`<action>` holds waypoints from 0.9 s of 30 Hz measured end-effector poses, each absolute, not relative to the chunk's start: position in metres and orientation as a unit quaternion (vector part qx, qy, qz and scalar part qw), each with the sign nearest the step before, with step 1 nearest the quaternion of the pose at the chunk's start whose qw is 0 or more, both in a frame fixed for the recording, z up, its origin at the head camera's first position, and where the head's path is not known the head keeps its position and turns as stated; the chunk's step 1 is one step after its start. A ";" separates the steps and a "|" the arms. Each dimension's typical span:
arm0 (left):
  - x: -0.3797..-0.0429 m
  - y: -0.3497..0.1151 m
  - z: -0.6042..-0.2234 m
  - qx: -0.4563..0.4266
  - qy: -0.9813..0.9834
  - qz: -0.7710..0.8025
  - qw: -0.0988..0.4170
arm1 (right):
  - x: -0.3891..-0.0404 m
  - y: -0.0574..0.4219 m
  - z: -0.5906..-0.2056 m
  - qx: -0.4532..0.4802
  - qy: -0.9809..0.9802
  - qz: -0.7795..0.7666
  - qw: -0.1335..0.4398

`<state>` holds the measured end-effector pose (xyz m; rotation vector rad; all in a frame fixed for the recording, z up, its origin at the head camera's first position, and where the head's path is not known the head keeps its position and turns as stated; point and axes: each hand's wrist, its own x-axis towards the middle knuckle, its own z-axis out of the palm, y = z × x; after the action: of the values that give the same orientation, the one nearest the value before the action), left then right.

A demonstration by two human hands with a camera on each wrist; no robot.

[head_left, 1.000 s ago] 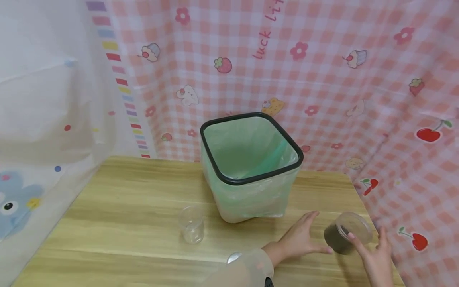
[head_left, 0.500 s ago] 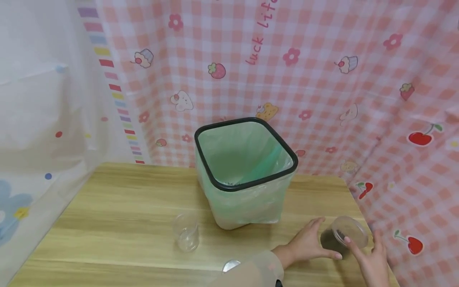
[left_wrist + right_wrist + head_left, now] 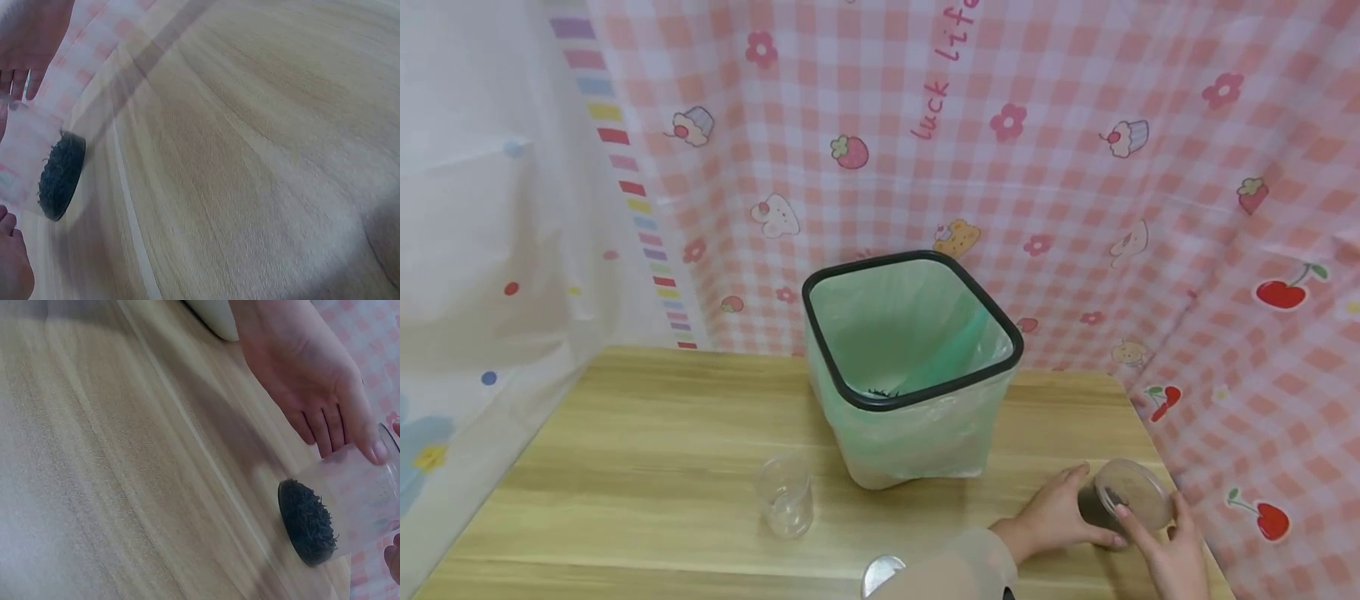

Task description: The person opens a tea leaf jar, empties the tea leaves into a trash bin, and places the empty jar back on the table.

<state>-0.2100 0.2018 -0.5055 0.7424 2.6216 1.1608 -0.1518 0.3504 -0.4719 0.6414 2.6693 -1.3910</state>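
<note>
A clear plastic cup [image 3: 1138, 493] stands at the right end of the table, its bottom layered with dark dry shreds [image 3: 307, 522] that look like tea leaves. From the left, my left hand [image 3: 1056, 517] holds the cup between thumb and fingers. My right hand [image 3: 1176, 554] grips it from the other side, thumb near the rim and fingers on the far side. The right wrist view has the left thumb [image 3: 369, 440] lying along the wall close to the mouth. In the left wrist view the same cup [image 3: 28, 147] appears at the left edge.
A bin [image 3: 917, 437] with a black rim and a pale green liner stands mid-table; some dark bits [image 3: 882, 393] lie inside. Left of it is another clear cup [image 3: 786, 497]. A round silvery object [image 3: 880, 573] is partly hidden by the left sleeve. Checked cloth [image 3: 865, 200] hangs behind.
The left hand has moved right and closed around the cup. The right hand's fingers have drawn in on it. The head view has shifted slightly.
</note>
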 end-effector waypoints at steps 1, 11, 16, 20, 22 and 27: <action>-0.210 0.204 -0.506 0.255 0.883 0.385 0.085 | -0.151 0.350 -0.472 0.208 0.865 -0.456 0.032; -0.212 0.211 -0.509 0.271 0.891 0.361 0.048 | -0.153 0.344 -0.470 0.210 0.855 -0.475 0.008; -0.211 0.210 -0.510 0.274 0.894 0.353 0.032 | -0.151 0.343 -0.472 0.192 0.866 -0.462 -0.020; -0.210 0.208 -0.510 0.274 0.896 0.349 0.025 | -0.151 0.342 -0.473 0.173 0.885 -0.431 -0.022; -0.210 0.207 -0.510 0.277 0.894 0.351 0.022 | -0.151 0.340 -0.472 0.180 0.892 -0.413 -0.024; -0.210 0.200 -0.510 0.294 0.885 0.361 -0.003 | -0.149 0.334 -0.468 0.205 0.889 -0.405 -0.055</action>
<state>-0.2102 0.2004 -0.5096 0.9257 2.7855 1.1348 -0.1492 0.3339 -0.4685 0.6678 2.8954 -1.3186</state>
